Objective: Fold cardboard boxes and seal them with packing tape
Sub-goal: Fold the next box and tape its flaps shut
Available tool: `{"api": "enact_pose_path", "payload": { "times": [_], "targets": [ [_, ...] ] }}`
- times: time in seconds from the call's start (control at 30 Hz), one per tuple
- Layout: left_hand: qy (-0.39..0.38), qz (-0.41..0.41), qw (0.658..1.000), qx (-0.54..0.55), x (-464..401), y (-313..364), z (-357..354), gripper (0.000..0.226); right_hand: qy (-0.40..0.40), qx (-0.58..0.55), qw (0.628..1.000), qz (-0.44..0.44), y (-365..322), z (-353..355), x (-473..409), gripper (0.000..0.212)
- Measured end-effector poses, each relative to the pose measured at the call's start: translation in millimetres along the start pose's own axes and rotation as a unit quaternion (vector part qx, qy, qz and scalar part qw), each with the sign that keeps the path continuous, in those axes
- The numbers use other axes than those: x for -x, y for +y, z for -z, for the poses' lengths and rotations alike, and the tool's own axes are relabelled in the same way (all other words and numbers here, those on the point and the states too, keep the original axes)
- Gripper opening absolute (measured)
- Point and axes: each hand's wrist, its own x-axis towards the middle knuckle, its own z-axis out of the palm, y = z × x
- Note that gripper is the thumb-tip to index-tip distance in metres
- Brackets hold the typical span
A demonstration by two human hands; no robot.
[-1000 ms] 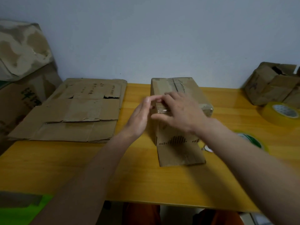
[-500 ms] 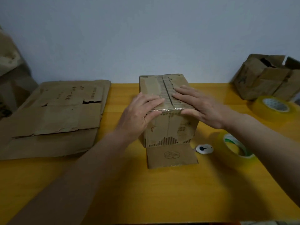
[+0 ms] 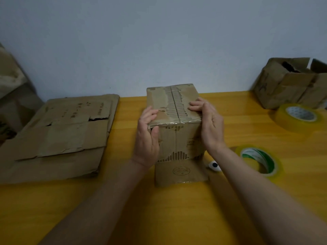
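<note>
Box (image 3: pixel 174 121) top looks taped; my left hand (image 3: pixel 147 138) and right hand (image 3: pixel 209 126) clasp its sides. Bottom flap (image 3: pixel 180 172) beneath it remains unsealed, I judge.

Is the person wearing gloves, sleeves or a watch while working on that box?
No. Both forearms are bare all the way to the bottom of the picture, with no sleeve in sight. The left hand and right hand have no gloves, and no rings, watch or wristband show on either one. The fingernails look short and plain, though the picture is too soft for finer detail.
</note>
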Motion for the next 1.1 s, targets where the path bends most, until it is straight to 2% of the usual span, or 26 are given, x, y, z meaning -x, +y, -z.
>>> {"api": "enact_pose_path", "payload": {
  "times": [0.1,0.17,0.2,0.27,0.33,0.4,0.47,0.5,0.57,0.63,0.73,0.87,1.0,1.1],
  "targets": [
    [-0.044,0.059,0.997,-0.007,5,2,10,0.037,-0.062,0.039,0.996,-0.058,-11,6,5,0.044],
    [-0.076,0.101,0.990,-0.055,4,4,23,0.050,-0.113,0.056,0.989,-0.079,-17,13,10,0.046],
    [-0.072,0.126,0.985,-0.088,4,7,29,0.057,-0.131,0.038,0.987,-0.088,-19,17,14,0.048],
    [-0.014,0.151,0.978,-0.141,-1,23,35,0.070,-0.129,-0.012,0.985,-0.116,-21,26,23,0.049],
    [0.042,0.104,0.974,-0.196,-9,50,29,0.071,-0.121,0.061,0.984,-0.117,-18,36,32,0.044],
    [0.025,0.044,0.972,-0.229,-17,72,14,0.063,-0.179,0.239,0.949,-0.107,-11,47,41,0.035],
    [-0.048,0.027,0.966,-0.251,-28,89,-3,0.051,-0.268,0.368,0.885,-0.100,-3,54,54,0.035],
    [-0.092,0.042,0.958,-0.268,-32,94,-11,0.048,-0.311,0.390,0.861,-0.098,-2,56,62,0.037],
    [-0.171,0.079,0.924,-0.333,-37,96,-27,0.058,-0.382,0.402,0.829,-0.077,-1,58,78,0.040],
    [-0.207,0.084,0.883,-0.412,-38,93,-40,0.069,-0.420,0.422,0.803,-0.014,3,61,88,0.039],
    [-0.183,0.075,0.868,-0.456,-40,90,-48,0.062,-0.417,0.434,0.798,0.043,5,75,92,0.021],
    [-0.183,0.039,0.898,-0.399,-40,96,-45,0.045,-0.427,0.472,0.769,0.063,4,96,88,0.017],
    [-0.218,0.010,0.920,-0.327,-39,98,-26,0.041,-0.409,0.530,0.741,0.055,11,103,83,0.020],
    [-0.224,0.000,0.924,-0.311,-35,91,-6,0.044,-0.388,0.502,0.773,-0.003,16,104,74,0.019]
  ]
}}
